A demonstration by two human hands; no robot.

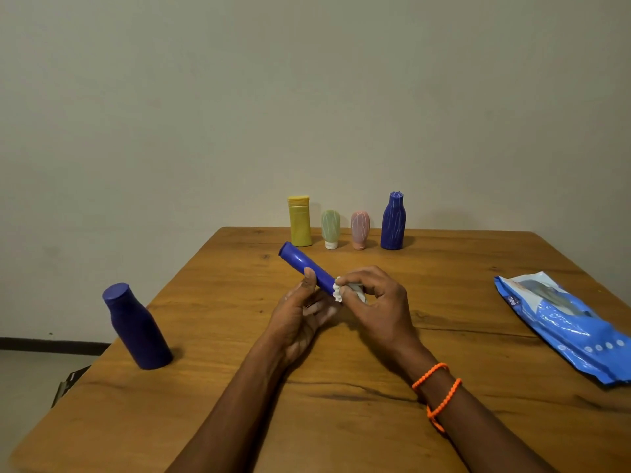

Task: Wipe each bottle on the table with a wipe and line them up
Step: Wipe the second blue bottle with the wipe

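item in hand: slim blue tube [305,264], being held tilted above the table [341,387], left hand [300,315] gripping its near end, right hand [372,302] pinching a crumpled wipe [341,291] against it. advice: keep turning the tube while wiping along its length. standing at the far edge: yellow bottle [299,220], green bottle [330,228], pink bottle [360,229], ribbed blue bottle [393,221]. waiting left: dark blue bottle [136,327]. lying right: wipe pack [563,322]. nothing obstructing.

Left hand [300,315] grips slim blue cylindrical plastic bottle [305,266] above wooden table [341,387]; right hand [372,302] presses crumpled white wipe [339,292] against it.
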